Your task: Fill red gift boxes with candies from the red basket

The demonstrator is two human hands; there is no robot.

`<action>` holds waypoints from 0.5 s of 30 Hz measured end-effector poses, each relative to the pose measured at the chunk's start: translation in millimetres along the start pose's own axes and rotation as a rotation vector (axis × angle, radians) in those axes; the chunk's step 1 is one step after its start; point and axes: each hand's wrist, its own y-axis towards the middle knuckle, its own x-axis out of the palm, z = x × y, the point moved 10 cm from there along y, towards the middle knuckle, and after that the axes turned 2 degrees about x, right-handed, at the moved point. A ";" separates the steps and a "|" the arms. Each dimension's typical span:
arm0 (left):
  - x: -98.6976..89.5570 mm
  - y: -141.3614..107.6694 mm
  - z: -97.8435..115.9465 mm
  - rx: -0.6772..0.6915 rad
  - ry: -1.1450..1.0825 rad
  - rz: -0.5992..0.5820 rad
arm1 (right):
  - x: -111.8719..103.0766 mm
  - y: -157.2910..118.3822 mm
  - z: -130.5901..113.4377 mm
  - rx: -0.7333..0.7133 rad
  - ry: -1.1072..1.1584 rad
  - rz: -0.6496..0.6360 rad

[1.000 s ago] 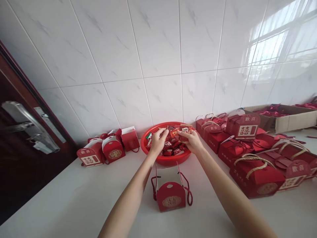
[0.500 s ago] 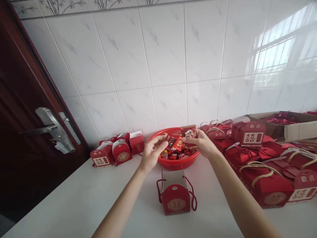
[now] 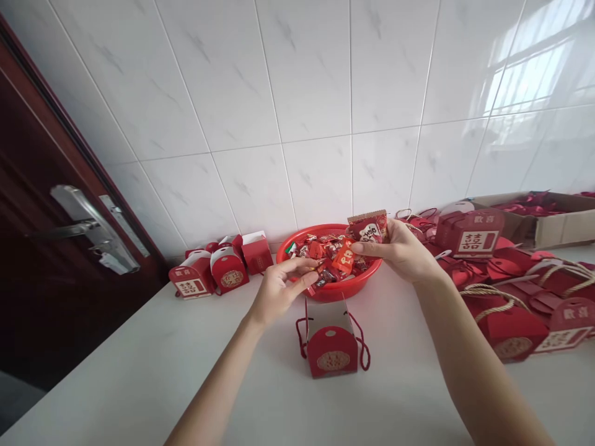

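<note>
Wrapped packets in handling above a red basket (image 3: pixel 344 290); left hand (image 3: pixel 273 296) pinching a dark red packet (image 3: pixel 320 280) narrowly at the basket's near side; right hand (image 3: pixel 411 253) gripping a large packet (image 3: pixel 368 228), with an orange packet (image 3: pixel 343 256) at its thumb; open red box (image 3: pixel 333 354) upright on the desk (image 3: pixel 186 378), just in front of the basket, its cord handles hanging at both sides; the step in hand is judged to be picking out and gathering packets; any onward move calls for firm pinches and clearance over the basket rim.
</note>
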 end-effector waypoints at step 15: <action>30.1 -21.5 1.6 -0.050 0.465 -0.496 | 30.1 2.0 10.7 0.072 -0.131 -0.160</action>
